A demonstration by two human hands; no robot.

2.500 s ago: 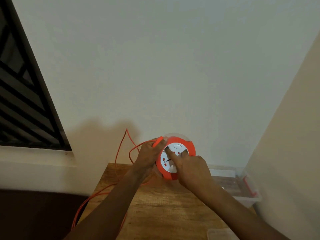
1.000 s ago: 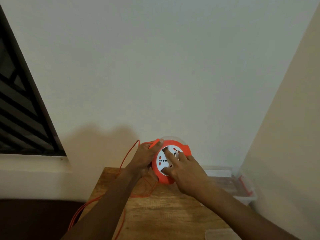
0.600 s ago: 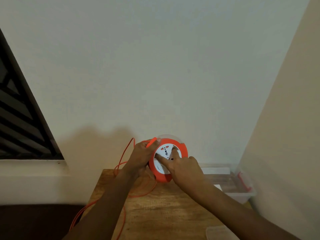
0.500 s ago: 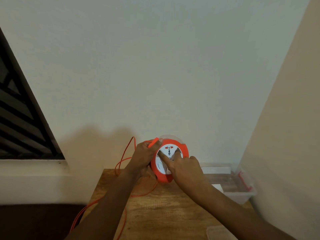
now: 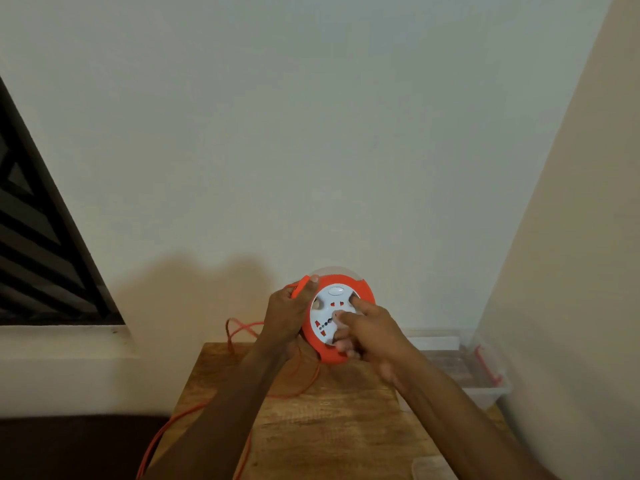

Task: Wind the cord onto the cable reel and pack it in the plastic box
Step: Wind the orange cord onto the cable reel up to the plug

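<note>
Snag risk: the loose orange cord (image 5: 287, 386) trails off the desk (image 5: 329, 427) and could catch on its edge or wind unevenly.
Left hand (image 5: 289, 313): grips the cable reel (image 5: 337, 317) by its left rim.
Right hand (image 5: 367, 327): bent fingers press the reel's white socket face.
Reel: between both hands, with the plastic box (image 5: 485, 386) apart to the right.

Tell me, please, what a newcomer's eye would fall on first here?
The bright orange cable reel, held upright at the wooden table's far end: the left hand grips its rim and the right hand's fingers rest on its white socket face. Next, the orange cord trailing off the table's left edge, and the clear plastic box at the right.
</note>
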